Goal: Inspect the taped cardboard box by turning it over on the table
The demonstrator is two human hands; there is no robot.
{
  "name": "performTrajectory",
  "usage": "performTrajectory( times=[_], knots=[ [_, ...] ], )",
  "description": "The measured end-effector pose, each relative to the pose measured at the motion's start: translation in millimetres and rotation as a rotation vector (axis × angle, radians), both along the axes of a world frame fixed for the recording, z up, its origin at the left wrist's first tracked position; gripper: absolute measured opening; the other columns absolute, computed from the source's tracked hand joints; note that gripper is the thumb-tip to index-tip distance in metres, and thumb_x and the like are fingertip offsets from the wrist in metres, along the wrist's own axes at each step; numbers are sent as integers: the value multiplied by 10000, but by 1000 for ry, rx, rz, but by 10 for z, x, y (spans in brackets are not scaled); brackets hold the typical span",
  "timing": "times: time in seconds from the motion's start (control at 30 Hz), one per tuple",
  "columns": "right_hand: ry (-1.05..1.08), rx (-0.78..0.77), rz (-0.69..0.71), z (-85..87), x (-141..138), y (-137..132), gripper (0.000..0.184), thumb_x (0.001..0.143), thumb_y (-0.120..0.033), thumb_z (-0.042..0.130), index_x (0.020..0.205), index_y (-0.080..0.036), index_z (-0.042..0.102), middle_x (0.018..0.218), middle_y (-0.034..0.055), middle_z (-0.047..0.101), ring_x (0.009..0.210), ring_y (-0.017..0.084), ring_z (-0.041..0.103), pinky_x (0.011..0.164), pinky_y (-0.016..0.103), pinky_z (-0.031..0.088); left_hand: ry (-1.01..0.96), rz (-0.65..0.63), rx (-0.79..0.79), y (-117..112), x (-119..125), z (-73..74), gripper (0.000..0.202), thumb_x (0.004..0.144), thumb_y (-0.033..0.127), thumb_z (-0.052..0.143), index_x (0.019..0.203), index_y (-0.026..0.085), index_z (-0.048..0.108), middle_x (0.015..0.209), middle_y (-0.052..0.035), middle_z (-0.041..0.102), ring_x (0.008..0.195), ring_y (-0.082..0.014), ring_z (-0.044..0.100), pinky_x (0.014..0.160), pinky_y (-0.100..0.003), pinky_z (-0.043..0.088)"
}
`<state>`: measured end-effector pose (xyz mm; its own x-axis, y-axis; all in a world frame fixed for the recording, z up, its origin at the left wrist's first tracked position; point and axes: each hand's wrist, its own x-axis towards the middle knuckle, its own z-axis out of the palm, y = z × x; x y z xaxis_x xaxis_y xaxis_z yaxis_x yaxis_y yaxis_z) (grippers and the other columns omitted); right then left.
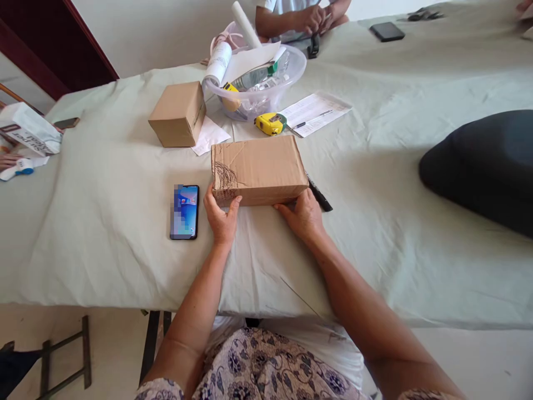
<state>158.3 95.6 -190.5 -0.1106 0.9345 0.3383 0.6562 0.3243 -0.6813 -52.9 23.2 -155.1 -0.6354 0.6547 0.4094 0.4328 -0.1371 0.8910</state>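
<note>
Both hands rest against the near side of a taped cardboard box (259, 169) on the cloth-covered table (104, 244): left hand (222, 218) at its left corner, right hand (303, 218) near its right end, fingers touching the box. Smartphone (184, 211) lies just left; black marker (320, 195) pokes out at right. Behind: smaller cardboard box (178, 114), yellow tape measure (270, 123), clear plastic bowl (287, 78), printed sheet with pen (314, 113); another person's hands (312, 18) at far edge.

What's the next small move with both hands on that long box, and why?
Probably close both hands around the ends and lift. The left hand and right hand only rest against the near edge of the long cardboard box, which lies flat on the cloth-covered table, with a black marker tucked against its right end.
</note>
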Motion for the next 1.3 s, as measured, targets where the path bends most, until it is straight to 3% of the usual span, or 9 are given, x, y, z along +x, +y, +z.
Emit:
performTrajectory(
  times=[0.17,0.27,0.4,0.5,0.6,0.7,0.8,0.97,1.3],
  knots=[
    [197,-30,-2,159,-16,-66,372,810,-376,700,1149,-239,632,1047,81,679,900,259,655,810,480,583,-142,-88,8,29,-40,19,853,765,680,789,1396,190,490,1408,-182,620,1339,-304,617,1180,-465,462],
    [380,159,-23,379,1,-150,413,901,-376,666,1298,-291,591,1094,51,707,979,228,685,934,486,576,-277,-174,45,0,-24,71,911,746,695,800,1439,222,444,1404,-172,636,1312,-291,649,1142,-437,509],
    [572,489,-43,661,62,-219,294,960,-361,631,1251,-332,601,1191,41,688,1169,250,679,1067,548,533,-338,-336,4,-109,70,155,1025,790,715,752,1577,265,274,1467,-180,609,1337,-298,637,1120,-451,523],
    [639,654,-40,782,93,-214,199,994,-362,571,1187,-344,614,1198,33,658,1191,259,676,1071,588,535,-275,-452,-71,-183,123,208,891,856,794,594,1537,253,404,1515,-168,579,1405,-308,579,1148,-448,495],
    [634,701,-43,822,95,-222,174,1013,-358,528,1163,-342,614,1171,34,646,1175,260,679,1070,609,538,-143,-411,-95,-204,107,244,764,907,801,485,1384,215,599,1464,-154,619,1408,-304,564,1175,-436,460],
    [581,685,22,815,67,-297,228,1018,-383,499,1226,-363,591,1234,40,628,1273,275,638,1124,627,498,-23,-295,-102,-194,48,250,695,941,760,463,1259,184,686,1348,-161,674,1330,-296,604,1169,-451,454],
    [443,525,96,806,23,-416,375,1001,-467,493,1367,-387,519,1412,73,559,1474,338,483,1164,666,451,32,-209,-23,-198,20,245,644,961,714,478,1275,191,684,1396,-156,649,1368,-288,575,1188,-444,435],
    [289,252,122,819,-13,-503,626,923,-571,577,1504,-418,405,1607,91,405,1605,455,220,1102,768,438,-56,-271,41,-240,108,293,558,1011,640,441,1287,218,682,1322,-109,711,1274,-253,652,1113,-397,503],
    [267,206,126,806,46,-487,674,924,-549,584,1550,-454,356,1668,57,343,1625,432,174,1002,672,552,-1,-351,82,-282,117,353,729,938,746,497,1424,206,561,1318,-141,673,1238,-281,651,1057,-407,515]
  ],
)
